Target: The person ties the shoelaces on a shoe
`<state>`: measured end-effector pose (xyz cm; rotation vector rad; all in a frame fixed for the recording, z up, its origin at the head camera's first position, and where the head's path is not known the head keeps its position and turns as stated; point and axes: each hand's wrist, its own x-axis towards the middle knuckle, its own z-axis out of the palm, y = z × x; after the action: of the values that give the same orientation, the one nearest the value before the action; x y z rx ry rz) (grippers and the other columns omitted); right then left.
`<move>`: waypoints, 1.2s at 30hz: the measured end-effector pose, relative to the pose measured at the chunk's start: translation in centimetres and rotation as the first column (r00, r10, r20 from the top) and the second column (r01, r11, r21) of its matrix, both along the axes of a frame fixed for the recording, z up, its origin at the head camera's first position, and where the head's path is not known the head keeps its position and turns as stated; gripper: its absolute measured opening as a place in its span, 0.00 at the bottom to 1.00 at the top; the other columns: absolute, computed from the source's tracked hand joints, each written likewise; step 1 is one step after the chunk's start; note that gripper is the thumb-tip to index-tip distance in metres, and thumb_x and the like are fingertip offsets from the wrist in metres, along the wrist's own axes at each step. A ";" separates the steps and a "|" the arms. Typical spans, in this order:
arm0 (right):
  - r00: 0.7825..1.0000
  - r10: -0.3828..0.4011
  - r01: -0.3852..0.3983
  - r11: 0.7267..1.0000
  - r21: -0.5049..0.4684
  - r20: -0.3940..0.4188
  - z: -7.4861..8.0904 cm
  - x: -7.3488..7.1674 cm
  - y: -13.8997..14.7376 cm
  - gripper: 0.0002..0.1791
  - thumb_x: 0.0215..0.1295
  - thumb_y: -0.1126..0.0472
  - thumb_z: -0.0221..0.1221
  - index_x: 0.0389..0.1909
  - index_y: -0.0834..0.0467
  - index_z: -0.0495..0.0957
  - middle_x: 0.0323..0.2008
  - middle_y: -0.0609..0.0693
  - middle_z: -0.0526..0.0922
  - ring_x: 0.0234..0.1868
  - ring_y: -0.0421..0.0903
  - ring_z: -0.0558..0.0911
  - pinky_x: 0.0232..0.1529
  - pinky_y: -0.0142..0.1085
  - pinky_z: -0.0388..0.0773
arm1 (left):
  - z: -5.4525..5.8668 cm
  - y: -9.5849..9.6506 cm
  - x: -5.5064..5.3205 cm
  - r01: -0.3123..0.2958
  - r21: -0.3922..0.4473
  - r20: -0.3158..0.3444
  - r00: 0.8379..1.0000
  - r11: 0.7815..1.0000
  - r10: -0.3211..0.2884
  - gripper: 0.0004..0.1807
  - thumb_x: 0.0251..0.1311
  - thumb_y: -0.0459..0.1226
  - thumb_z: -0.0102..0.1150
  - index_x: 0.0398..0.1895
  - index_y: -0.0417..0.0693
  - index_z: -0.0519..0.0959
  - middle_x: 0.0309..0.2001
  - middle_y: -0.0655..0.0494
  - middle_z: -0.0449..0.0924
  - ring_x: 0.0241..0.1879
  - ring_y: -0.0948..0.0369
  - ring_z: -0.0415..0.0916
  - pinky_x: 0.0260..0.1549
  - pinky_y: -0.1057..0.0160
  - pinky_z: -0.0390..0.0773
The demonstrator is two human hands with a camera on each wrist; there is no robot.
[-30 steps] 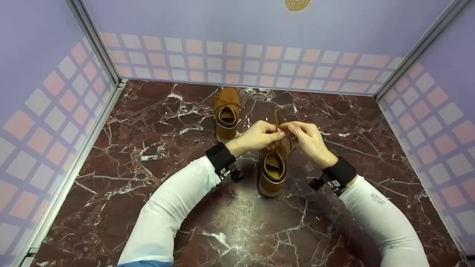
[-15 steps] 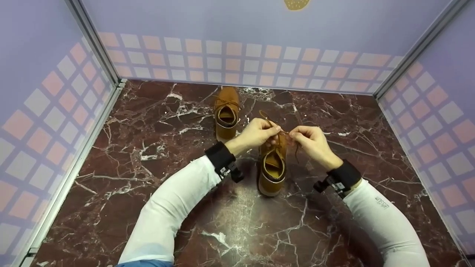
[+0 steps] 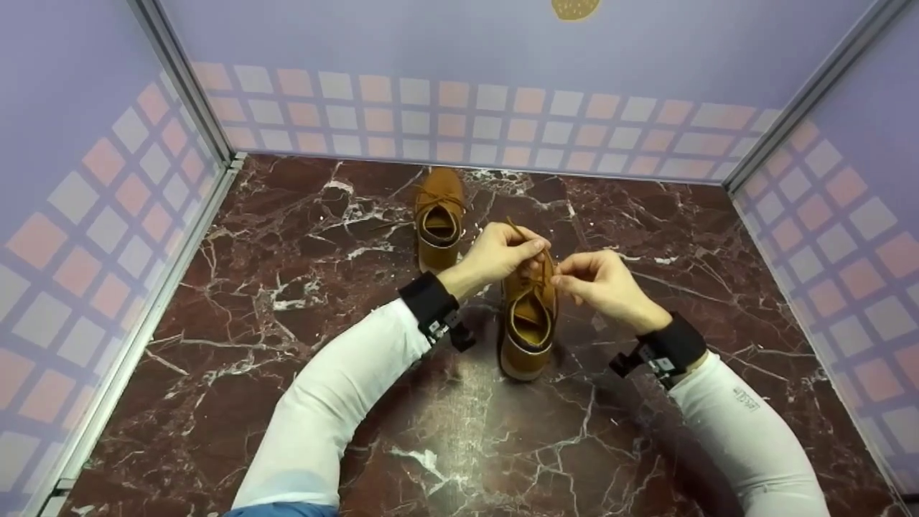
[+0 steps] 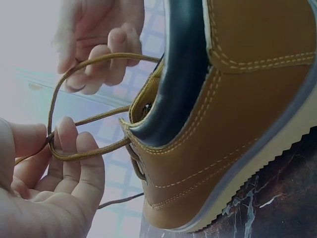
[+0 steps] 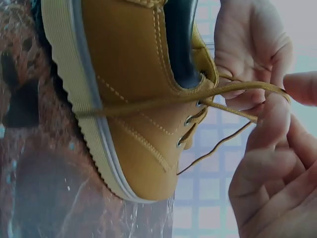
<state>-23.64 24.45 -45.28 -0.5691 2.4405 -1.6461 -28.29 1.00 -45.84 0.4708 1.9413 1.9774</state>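
Pinching lace (image 5: 242, 86), the right hand (image 3: 607, 285) has drawn back.

Mid-frame, the bare right hand (image 3: 605, 284) is now lower, farther right; a thin brown cord shoelace (image 3: 515, 226), upright earlier, leans left above the bare left hand (image 3: 497, 251).

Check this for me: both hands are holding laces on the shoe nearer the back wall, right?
Not quite: the left hand and right hand hold laces, but on the shoe farther from the back wall, as the head view shows.
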 end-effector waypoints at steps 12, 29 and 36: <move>0.999 -0.042 0.030 0.947 -0.321 -0.033 2.4 1.6 -0.9 0.04 0.75 0.75 0.62 0.46 0.69 0.84 0.26 0.43 0.87 0.17 0.34 0.78 0.16 0.27 0.74 | 0.2 0.2 0.0 0.013 0.043 0.025 1.000 0.999 -0.014 0.14 0.81 0.31 0.63 0.56 0.24 0.87 0.26 0.61 0.88 0.26 0.66 0.86 0.30 0.71 0.89; 0.845 -0.014 -0.037 0.996 -0.086 -0.534 -0.1 1.6 -1.4 0.07 0.65 0.80 0.69 0.41 0.69 0.88 0.29 0.50 0.92 0.25 0.34 0.85 0.27 0.24 0.82 | 0.6 0.2 0.2 0.030 0.028 -0.010 0.999 0.999 -0.030 0.14 0.81 0.30 0.63 0.56 0.23 0.87 0.30 0.60 0.90 0.27 0.68 0.85 0.32 0.72 0.88; 0.664 0.097 0.084 0.975 0.204 -0.742 -2.3 1.2 -1.8 0.09 0.59 0.73 0.75 0.39 0.60 0.91 0.27 0.52 0.88 0.23 0.46 0.84 0.25 0.34 0.81 | 0.5 0.1 0.2 0.020 0.018 -0.042 0.999 1.000 -0.019 0.15 0.81 0.31 0.63 0.55 0.22 0.86 0.27 0.66 0.86 0.26 0.69 0.82 0.29 0.73 0.83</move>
<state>-22.39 22.63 -47.55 -1.4664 3.0925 -1.2299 -28.12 1.07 -45.38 0.5383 1.9376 1.9905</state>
